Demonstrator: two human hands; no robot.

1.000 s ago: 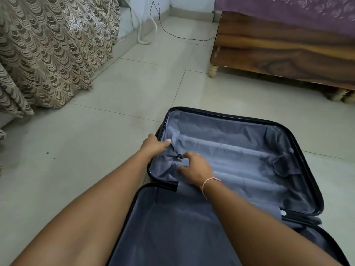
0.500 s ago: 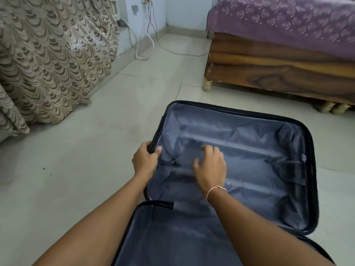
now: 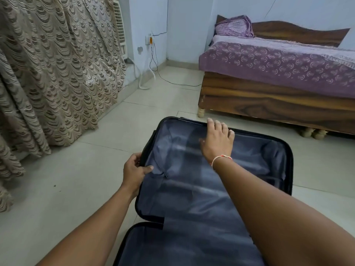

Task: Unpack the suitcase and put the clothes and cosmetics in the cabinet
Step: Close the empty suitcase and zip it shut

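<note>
Gripping the left rim of the open suitcase (image 3: pixel 286 162) with my left hand (image 3: pixel 134 170), thumb pressed on the grey lining (image 3: pixel 192 198). My right hand (image 3: pixel 218 140) reaches to the far rim, fingers spread and touching it. Suitcase lies on the tiled floor (image 3: pixel 67 189), near the wooden bed (image 3: pixel 278 104) at far right, curtain (image 3: pixel 57 73) to the left.

Black-shelled open suitcase (image 3: pixel 288 156) with plain grey fabric lining (image 3: pixel 192 192) – beige curtain (image 3: pixel 57 73) in brown scallop rows – purple bedspread (image 3: pixel 278 64) printed with pale leaf sprigs, dark-grained brown wooden bed frame (image 3: pixel 269 104), pale cream floor tiles (image 3: pixel 57 189), light blue wall (image 3: pixel 188 25)
</note>
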